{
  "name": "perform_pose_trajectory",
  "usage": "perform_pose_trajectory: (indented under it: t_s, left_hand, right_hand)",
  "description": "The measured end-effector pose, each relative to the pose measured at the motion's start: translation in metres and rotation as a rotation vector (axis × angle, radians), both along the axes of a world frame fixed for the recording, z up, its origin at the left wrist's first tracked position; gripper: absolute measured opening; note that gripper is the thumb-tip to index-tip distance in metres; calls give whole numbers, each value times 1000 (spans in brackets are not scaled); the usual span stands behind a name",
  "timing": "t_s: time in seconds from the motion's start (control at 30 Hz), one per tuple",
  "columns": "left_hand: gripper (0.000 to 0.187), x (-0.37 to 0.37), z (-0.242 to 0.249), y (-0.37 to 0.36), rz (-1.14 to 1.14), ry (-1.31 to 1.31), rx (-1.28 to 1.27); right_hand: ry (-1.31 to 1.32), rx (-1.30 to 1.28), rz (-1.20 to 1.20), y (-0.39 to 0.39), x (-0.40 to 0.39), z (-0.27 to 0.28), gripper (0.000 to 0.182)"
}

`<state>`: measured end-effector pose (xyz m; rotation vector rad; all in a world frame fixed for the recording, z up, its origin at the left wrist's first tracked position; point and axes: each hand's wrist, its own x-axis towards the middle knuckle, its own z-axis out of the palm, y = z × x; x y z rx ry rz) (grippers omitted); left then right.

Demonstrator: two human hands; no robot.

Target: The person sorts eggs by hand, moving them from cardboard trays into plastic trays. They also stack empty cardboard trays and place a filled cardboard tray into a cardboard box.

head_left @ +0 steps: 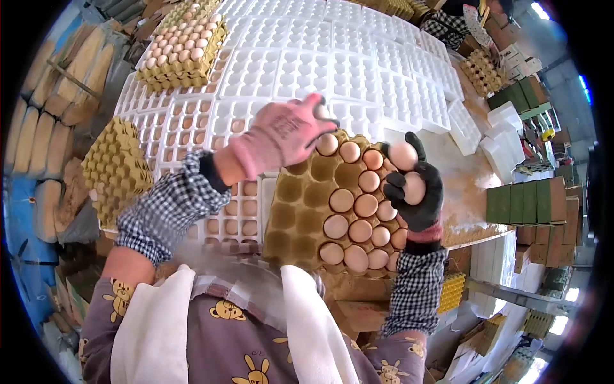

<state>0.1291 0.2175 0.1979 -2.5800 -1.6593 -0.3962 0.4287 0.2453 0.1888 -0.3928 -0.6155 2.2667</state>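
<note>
My left hand [281,134], in a pink glove with dark fingertips, reaches over the far left corner of a brown pulp egg tray [291,192]. A pale egg [322,112] shows between its thumb and fingers, slightly blurred. Over the tray's right edge, my right hand [419,201] in a black glove holds two eggs, an upper egg [403,155] and a lower egg [414,188]. Eggs fill the right part of the tray, such as a brown egg [366,205]; the cups on its left side hold none. Part of the tray's right edge is hidden by my right hand.
White foam trays [307,38] cover the table, some at the left holding eggs. Stacked pulp trays with eggs [182,54] stand at the back left, and a bare pulp tray stack [116,160] nearer. A co-worker's checked sleeve [446,29] shows at the back right, near green boxes [526,201].
</note>
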Motion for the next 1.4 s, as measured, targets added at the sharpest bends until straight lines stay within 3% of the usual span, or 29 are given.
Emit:
perform_pose_trajectory:
  t_s: [0.07, 0.1, 0.17, 0.2, 0.23, 0.27, 0.33, 0.37, 0.4, 0.47, 0.5, 0.53, 0.6, 0.67, 0.7, 0.73, 0.77, 0.83, 0.87, 0.9, 0.93, 1.03, 1.07, 1.13, 1.2, 1.27, 1.3, 1.33, 1.4]
  left_hand:
    - [48, 29, 18, 1, 63, 256, -205]
    - [49, 37, 15, 5, 69, 308, -217]
    - [51, 39, 9, 5, 81, 368, -247]
    - [50, 32, 9, 8, 112, 206, -236]
    - [50, 25, 10, 11, 140, 44, -217]
    - [50, 17, 11, 8, 142, 49, -210]
    - [46, -14, 12, -6, 226, -1401, -804]
    - [46, -32, -16, -13, 190, -1811, -854]
    - [52, -37, -43, -24, 78, -2002, -689]
    - [55, -55, -45, -34, -104, -2590, -1222]
    - [55, -59, -43, -39, -38, -2675, -1213]
    - [54, -67, -54, -43, -44, -2713, -1174]
    - [51, -105, -68, -59, 76, -2580, -867]
    - [42, -163, -93, -71, 527, -2293, -344]
    - [40, -199, -98, -83, 586, -1717, -308]
    - [40, -220, -116, -82, 808, -1629, -337]
    - [43, -235, -146, -80, 771, -1461, -341]
    - [49, -238, -179, -73, 653, -945, -164]
    - [51, -214, -185, -63, 567, -601, 6]
    - [52, -181, -171, -49, 548, -433, -258]
    - [48, -179, -187, -43, 520, -313, -304]
    - [51, -201, -206, -42, 525, -464, -164]
    - [51, -208, -212, -36, 518, -473, -185]
    - [46, -231, -224, -18, 461, -521, -246]
    - [45, -247, -235, 6, 418, -695, -167]
    - [44, -261, -217, 21, 471, -1802, -738]
    - [42, -265, -225, 18, 227, -2241, -651]
    - [45, -270, -220, 23, 144, -2519, -793]
    - [53, -272, -236, 24, -132, -2598, -654]
  right_hand:
    - [-537, 1238, -364, 14, -15, -20, 41]
    - [-691, 497, -49, 15, -26, 32, 40]
    - [-1291, 1174, -6, 26, -48, 23, 42]
    - [-1626, 1552, -11, 24, -62, 25, 44]
    - [-1853, 1694, 125, 20, -73, 25, 47]
    - [-1887, 1759, 165, 23, -78, 20, 44]
    - [-1733, 1525, 99, 28, -73, 29, 39]
    - [-1469, 1467, -81, 39, -61, 16, 33]
    - [-992, 764, 6, 38, -56, 23, 35]
    - [-766, 786, -100, 16, -76, 14, 43]
    - [-571, 757, -249, 1, -81, 8, 54]
    - [-383, 719, -406, -12, -85, 3, 66]
    - [-1047, 1263, -319, -14, -72, -10, 51]
    - [-490, 372, -240, -48, -68, -35, 61]
    - [-501, 368, -234, -62, -83, -61, 61]
    - [-516, 741, -567, -82, -107, -94, 56]
    - [-510, 1115, -891, -100, -125, -111, 56]
    - [-374, -110, 99, -120, -155, 8, 65]
    - [-433, -39, 144, -124, -175, 2, 65]
    - [-520, -135, 216, -128, -207, 16, 66]
    - [-621, -144, 268, -126, -220, 17, 66]
    - [-852, 233, 270, -116, -235, 4, 68]
    - [-805, -25, 176, -116, -246, 15, 65]
    - [-978, 96, 156, -97, -264, 17, 63]
    - [-1075, 497, 178, -67, -270, -4, 56]
    - [-1155, 704, 123, -30, -293, -16, 49]
    - [-1194, 814, 89, -12, -309, -26, 48]
    - [-1257, 890, 23, 7, -325, -40, 46]
    - [-1496, 1005, 20, 43, -354, -73, 49]
